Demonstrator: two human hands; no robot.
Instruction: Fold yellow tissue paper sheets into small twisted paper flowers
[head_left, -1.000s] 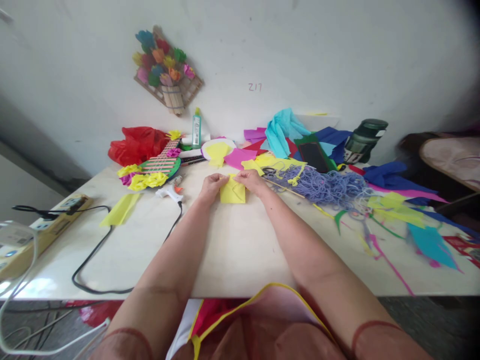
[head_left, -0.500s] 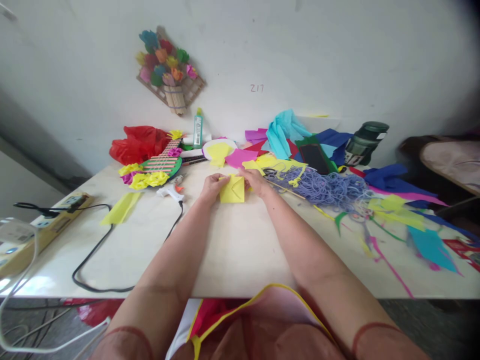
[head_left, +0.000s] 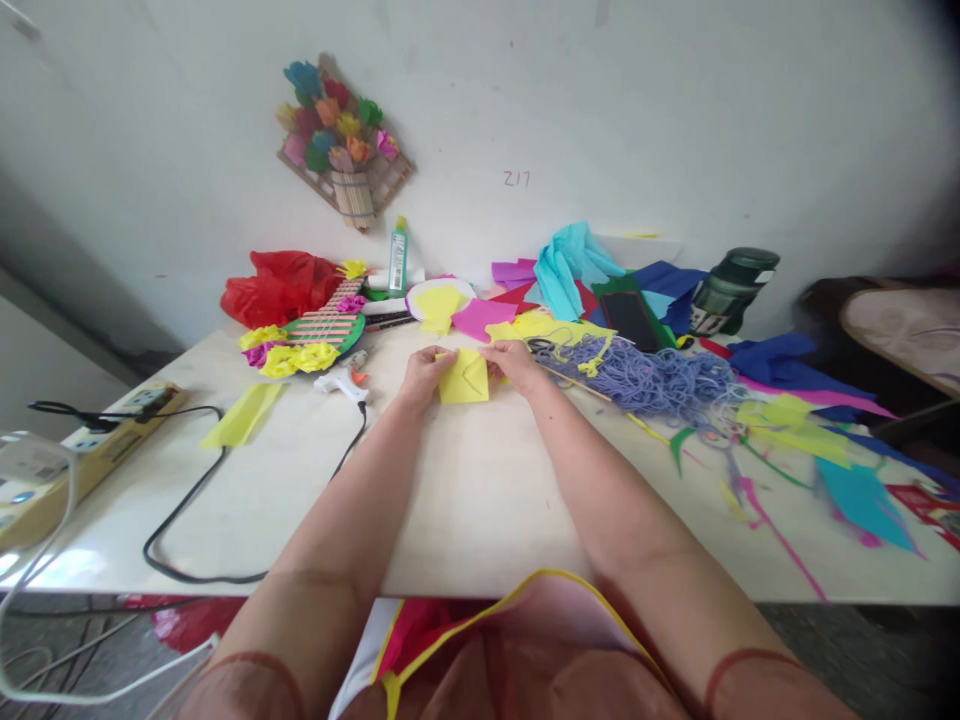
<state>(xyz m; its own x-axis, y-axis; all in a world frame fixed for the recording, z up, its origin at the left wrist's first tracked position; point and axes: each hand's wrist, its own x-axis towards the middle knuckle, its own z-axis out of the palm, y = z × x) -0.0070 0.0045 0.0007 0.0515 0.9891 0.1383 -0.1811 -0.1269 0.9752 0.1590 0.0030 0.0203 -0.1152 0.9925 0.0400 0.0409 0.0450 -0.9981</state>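
Observation:
A small square of yellow paper [head_left: 464,380] is held up between my two hands over the middle of the table, a V-shaped line showing on its face. My left hand [head_left: 427,371] pinches its left edge near the top. On the other side, my right hand [head_left: 513,362] grips the upper right corner, fingers closed. A white glue gun [head_left: 342,385] lies on the table to the left of my left hand. Right of my right hand rests a heap of purple yarn [head_left: 645,378], with a thin stick [head_left: 576,380] in front of it.
A power strip [head_left: 120,450] and black cable are at left, near a yellow paper strip [head_left: 242,415]. Behind stand a flower-trimmed craft [head_left: 322,330], a glue bottle [head_left: 397,258], a phone [head_left: 628,321] and a dark bottle [head_left: 733,290]. Coloured paper scraps cover the right side.
Both hands keep hold of the yellow paper in nearly the same place. My right fingers have shifted slightly along its upper right corner; the view has moved a little.

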